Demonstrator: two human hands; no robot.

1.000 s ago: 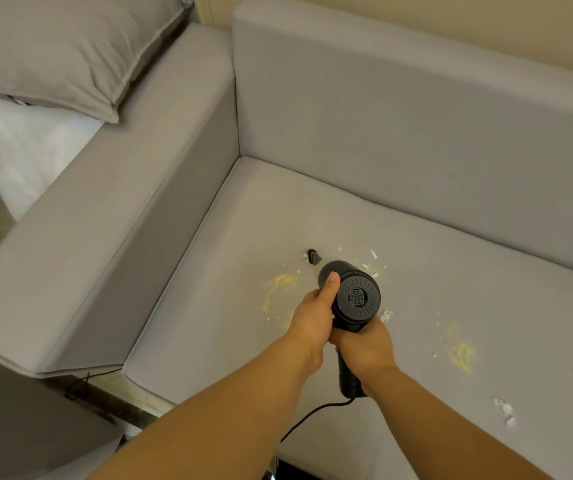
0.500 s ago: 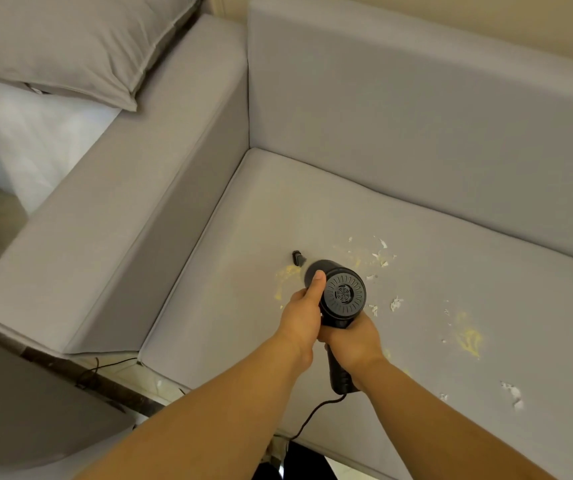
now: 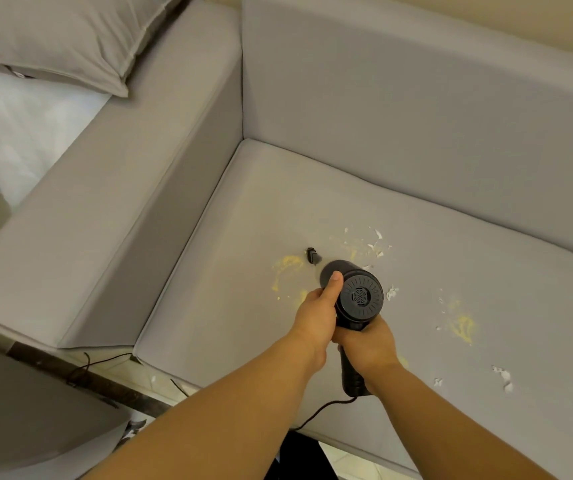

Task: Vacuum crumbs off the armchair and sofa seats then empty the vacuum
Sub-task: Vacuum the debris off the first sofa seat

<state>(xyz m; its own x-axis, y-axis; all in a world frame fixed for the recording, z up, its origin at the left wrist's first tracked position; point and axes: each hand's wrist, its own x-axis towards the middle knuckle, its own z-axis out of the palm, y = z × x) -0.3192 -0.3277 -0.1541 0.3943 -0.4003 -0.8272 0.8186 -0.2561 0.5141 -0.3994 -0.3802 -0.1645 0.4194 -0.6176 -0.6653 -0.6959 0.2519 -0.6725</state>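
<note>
A black handheld vacuum (image 3: 359, 299) points down at the grey sofa seat (image 3: 451, 271), its narrow nozzle tip (image 3: 313, 255) close to the cushion. My right hand (image 3: 370, 344) grips the vacuum's handle. My left hand (image 3: 318, 311) holds the side of the body, thumb laid along the barrel. Yellow crumbs (image 3: 288, 266) lie just left of the nozzle. White flakes (image 3: 377, 242) are scattered behind it. Another yellow patch (image 3: 463, 327) lies to the right, and white bits (image 3: 503, 377) sit near the front right.
The sofa's wide grey armrest (image 3: 122, 188) is on the left, the backrest (image 3: 416, 116) behind. A grey pillow (image 3: 63, 32) lies on a white bed at upper left. The vacuum's black cord (image 3: 316, 412) trails over the seat's front edge to the tiled floor.
The vacuum and both hands have shifted slightly left and back on the seat. The yellow patch beside the nozzle looks thinner than a second ago.
</note>
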